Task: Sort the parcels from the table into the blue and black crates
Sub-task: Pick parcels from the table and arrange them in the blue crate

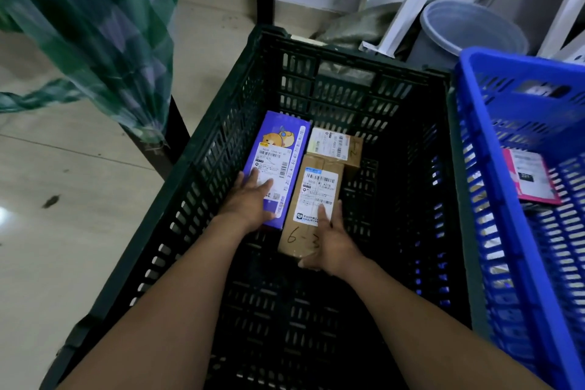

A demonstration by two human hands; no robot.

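I see the left hand [253,199] flat on the purple box [278,149]. The right hand [332,241] grips the near end of the long brown carton [316,187] beside it. With the small brown carton [351,155], the black crate [221,136] holds three parcels. The blue crate [493,231] holds one pink mailer [528,177].

Slotted plastic black crate [221,149], cardboard parcel [311,199], glossy floor tiles [63,247]

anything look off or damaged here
Nothing stands out. In the black crate the purple box, under the left hand, the long brown box, under the right hand, and the small brown box lie flat side by side, none visibly damaged. A pink parcel lies flat in the blue crate.
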